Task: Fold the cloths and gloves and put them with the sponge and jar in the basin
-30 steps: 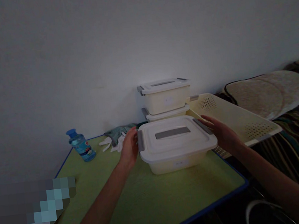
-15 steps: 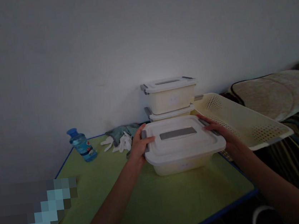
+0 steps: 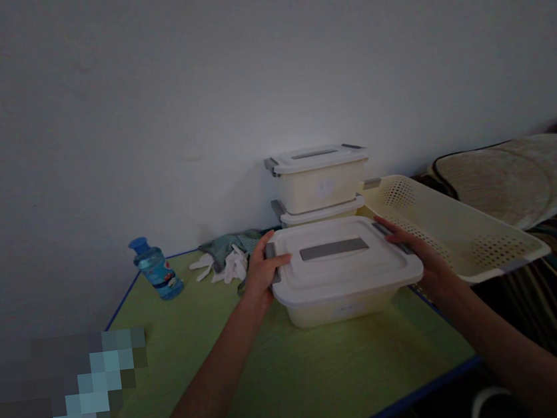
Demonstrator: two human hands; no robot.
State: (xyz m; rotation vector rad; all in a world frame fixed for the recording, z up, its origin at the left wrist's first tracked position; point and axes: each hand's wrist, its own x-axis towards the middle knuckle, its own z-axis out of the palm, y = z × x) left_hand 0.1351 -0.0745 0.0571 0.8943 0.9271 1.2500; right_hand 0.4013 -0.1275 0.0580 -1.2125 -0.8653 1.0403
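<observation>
- Green-topped table with a blue edge (image 3: 168, 349): supports the wares from the bottle across to the stack.
- Blue-capped plastic bottle, blue-labelled (image 3: 159, 273): upright at the far left, well apart from the hands.
- Grey-green cloth (image 3: 230, 247) with white fabric gloves (image 3: 234, 265): heaped together near the wall, seemingly just set aside.
- Left hand (image 3: 260, 275): thumb over the lid rim, fingers at the side, pinching the box's left end.
- Cream plastic box, white lid, grey clips (image 3: 339, 272): level, between both hands, in front of the stack; whether it bears on the table cannot be told.
- Two similar lidded boxes (image 3: 323, 187): one atop the other, probably to save room.
- Right hand (image 3: 428, 266): mirrors the left, clasping the opposite end, presumably for balance.
- Cream perforated plastic basket (image 3: 467, 234): beside the table's right edge.
</observation>
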